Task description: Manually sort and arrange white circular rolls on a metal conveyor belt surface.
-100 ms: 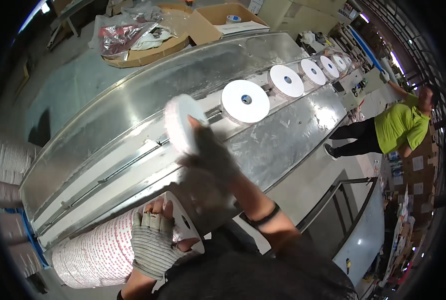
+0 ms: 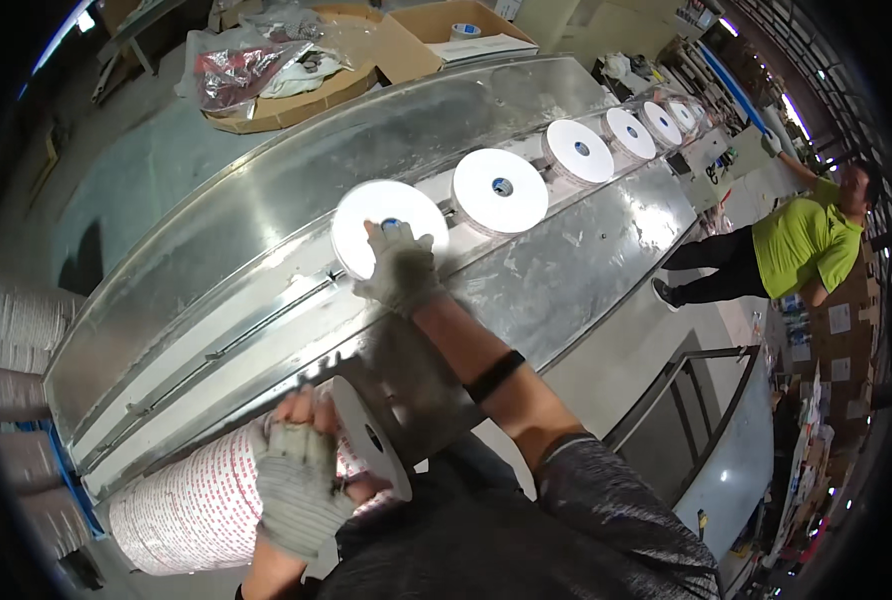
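Across the metal worktop point(image 2: 541, 255), the right hand point(image 2: 403, 270) — spread, nothing clasped — rests on its nearest white reel point(image 2: 381, 200), seemingly settling it level, while the left hand point(image 2: 301, 490), grip unclear, touches the printed roll point(image 2: 191, 500) beside the worktop, perhaps steadying it.

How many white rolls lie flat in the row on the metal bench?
6, near to far: first roll beneath the right hand; second roll; third roll; fourth roll; fifth roll; sixth roll at the far end. More may be hidden beyond it.
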### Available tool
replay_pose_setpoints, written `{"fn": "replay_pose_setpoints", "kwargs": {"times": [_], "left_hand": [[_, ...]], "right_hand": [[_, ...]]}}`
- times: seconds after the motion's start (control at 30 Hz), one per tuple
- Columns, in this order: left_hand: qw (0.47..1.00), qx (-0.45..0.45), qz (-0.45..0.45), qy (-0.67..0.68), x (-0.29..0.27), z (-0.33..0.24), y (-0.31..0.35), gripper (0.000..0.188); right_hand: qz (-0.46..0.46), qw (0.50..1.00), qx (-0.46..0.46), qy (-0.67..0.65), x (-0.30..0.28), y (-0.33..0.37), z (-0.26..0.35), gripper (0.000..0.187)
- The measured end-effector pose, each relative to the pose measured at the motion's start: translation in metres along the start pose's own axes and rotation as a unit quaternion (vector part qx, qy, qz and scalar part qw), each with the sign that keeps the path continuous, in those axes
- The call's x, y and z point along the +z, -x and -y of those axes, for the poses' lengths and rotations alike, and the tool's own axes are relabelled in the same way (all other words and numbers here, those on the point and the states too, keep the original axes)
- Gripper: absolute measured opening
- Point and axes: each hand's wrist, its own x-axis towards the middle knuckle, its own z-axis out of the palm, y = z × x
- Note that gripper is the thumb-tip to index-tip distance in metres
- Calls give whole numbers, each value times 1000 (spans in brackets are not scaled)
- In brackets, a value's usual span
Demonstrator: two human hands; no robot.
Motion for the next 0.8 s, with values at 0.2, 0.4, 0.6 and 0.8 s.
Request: {"fn": "replay_pose_setpoints", "kwargs": {"times": [0.2,0.4,0.6,0.8], "left_hand": [[998,-9,-8,-63,16,19,32,113],[999,-33,-16,-24,17,35,5,103],[1000,-14,-9,-2,22,38,4,108],[999,-19,-41,-13,18,39,6,106]], "right_hand": [[-122,987,-100,28,4,61,-1,54],[199,914,62,-348,-84,157,99,68],[195,807,200,-521,-33,185,72,99],[68,633,135,-760,-54,104,50,90]]}}
